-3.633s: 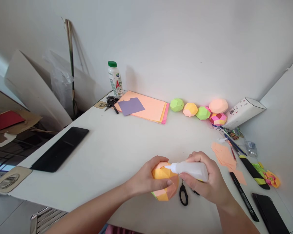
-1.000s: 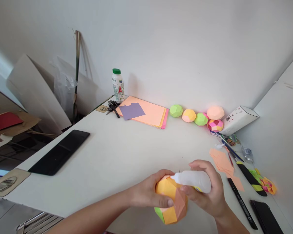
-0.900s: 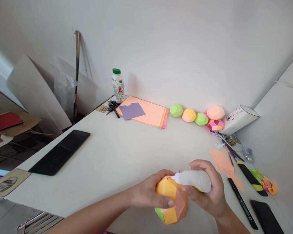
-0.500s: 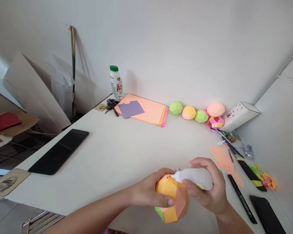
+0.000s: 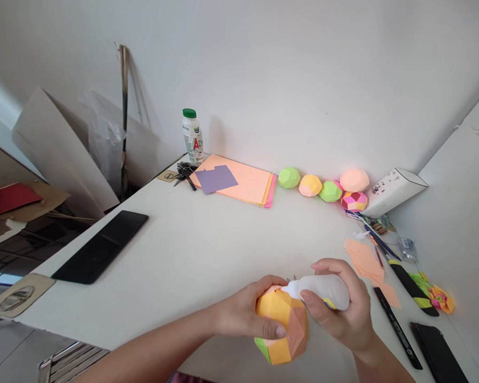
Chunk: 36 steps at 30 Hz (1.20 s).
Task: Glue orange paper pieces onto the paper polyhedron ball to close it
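The left hand is gripping a paper ball from its left side, with the thumb on the front. The right hand is closed around a white bottle, which lies almost level, its nozzle at the top of the ball; whether it touches, I cannot tell. The two hands are near each other, the bottle reaching across between them. To the right of the right hand there are a marker, a cutter and peach scraps. Beyond both hands, near the wall, sit more balls. Far left of the left hand lies a tablet.
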{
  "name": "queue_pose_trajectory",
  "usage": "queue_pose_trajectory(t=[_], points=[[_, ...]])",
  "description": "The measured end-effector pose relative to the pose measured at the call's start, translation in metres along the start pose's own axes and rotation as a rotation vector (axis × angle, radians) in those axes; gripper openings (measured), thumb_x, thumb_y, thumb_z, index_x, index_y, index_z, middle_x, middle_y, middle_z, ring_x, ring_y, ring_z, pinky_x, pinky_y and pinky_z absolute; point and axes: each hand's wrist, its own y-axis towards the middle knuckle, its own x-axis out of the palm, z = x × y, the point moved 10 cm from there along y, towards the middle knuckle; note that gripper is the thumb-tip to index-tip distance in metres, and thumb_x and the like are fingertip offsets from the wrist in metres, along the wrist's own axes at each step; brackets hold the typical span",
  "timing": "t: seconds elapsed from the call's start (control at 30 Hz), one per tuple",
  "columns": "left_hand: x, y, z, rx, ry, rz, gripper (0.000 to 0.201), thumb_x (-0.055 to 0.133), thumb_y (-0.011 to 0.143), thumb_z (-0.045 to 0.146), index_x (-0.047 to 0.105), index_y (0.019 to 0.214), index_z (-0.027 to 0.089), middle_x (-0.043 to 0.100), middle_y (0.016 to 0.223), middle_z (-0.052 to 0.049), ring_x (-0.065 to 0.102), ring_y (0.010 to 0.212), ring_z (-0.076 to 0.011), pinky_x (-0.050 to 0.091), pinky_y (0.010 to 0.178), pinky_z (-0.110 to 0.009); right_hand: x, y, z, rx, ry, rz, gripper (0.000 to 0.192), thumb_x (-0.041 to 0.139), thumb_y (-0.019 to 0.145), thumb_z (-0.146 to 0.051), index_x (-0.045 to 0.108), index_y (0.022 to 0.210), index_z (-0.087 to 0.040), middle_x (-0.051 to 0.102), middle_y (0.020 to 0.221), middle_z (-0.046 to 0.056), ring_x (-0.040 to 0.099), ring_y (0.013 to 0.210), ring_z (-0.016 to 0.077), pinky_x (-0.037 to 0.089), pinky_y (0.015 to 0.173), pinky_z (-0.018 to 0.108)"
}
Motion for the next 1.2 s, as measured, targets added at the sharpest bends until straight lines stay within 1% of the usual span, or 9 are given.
queue_pose_trajectory(t=[0.23,0.47,0.77,0.93,1.03,1.2], points=[[-0.0005,0.0004,-0.0016,-0.029,0.009,0.011,0.083,0.082,0.062,0.048,0.042,0.129,0.02,0.058,0.112,-0.008,0.057,0.1,-0.0261,0.046,0.08,-0.037,-0.0006,-0.0014,0.0019,0.001,0.008,0.003,0.022,0.066,0.079,-0.031,0.052,0.095,-0.024,0.05,0.051,-0.008,0.052,0.04,0.0119,0.044,0.036,0.02],[-0.0001,-0.0002,-0.0013,-0.001,0.004,0.002,0.078,0.081,0.065,0.045,0.043,0.129,0.02,0.057,0.113,-0.008,0.056,0.1,-0.0254,0.046,0.08,-0.037,-0.0004,-0.0014,0.0021,0.007,0.01,-0.005,0.022,0.066,0.08,-0.032,0.053,0.095,-0.024,0.051,0.053,-0.008,0.05,0.04,0.0107,0.044,0.036,0.019],[-0.0004,0.0,0.0024,-0.013,-0.002,0.01,0.078,0.081,0.065,0.044,0.043,0.128,0.02,0.058,0.109,-0.007,0.056,0.097,-0.0229,0.046,0.078,-0.034,-0.0006,-0.0028,0.0034,-0.005,0.015,-0.003,0.023,0.067,0.079,-0.032,0.053,0.096,-0.023,0.052,0.052,-0.007,0.052,0.039,0.0115,0.043,0.034,0.019],[-0.0023,-0.0001,-0.0006,-0.032,0.009,0.024,0.079,0.081,0.064,0.045,0.042,0.129,0.021,0.058,0.111,-0.008,0.057,0.099,-0.0243,0.047,0.079,-0.035,0.0008,-0.0007,-0.0011,-0.012,0.005,-0.024,0.023,0.066,0.08,-0.034,0.052,0.094,-0.024,0.052,0.05,-0.008,0.054,0.039,0.0127,0.044,0.035,0.02],[-0.0031,-0.0002,-0.0021,-0.035,0.008,0.03,0.082,0.082,0.063,0.046,0.041,0.13,0.021,0.058,0.113,-0.009,0.058,0.099,-0.0249,0.047,0.079,-0.036,0.0013,-0.001,-0.0017,-0.011,0.014,-0.029,0.024,0.066,0.08,-0.035,0.052,0.094,-0.023,0.054,0.051,-0.007,0.055,0.04,0.0134,0.045,0.034,0.021],[-0.0027,0.0008,-0.0012,-0.027,0.024,0.028,0.082,0.081,0.062,0.048,0.043,0.129,0.02,0.058,0.114,-0.009,0.058,0.099,-0.0261,0.047,0.08,-0.037,0.0023,-0.0024,0.0025,0.017,0.029,-0.033,0.023,0.067,0.079,-0.034,0.053,0.093,-0.023,0.059,0.056,-0.004,0.058,0.043,0.0146,0.046,0.035,0.022]])
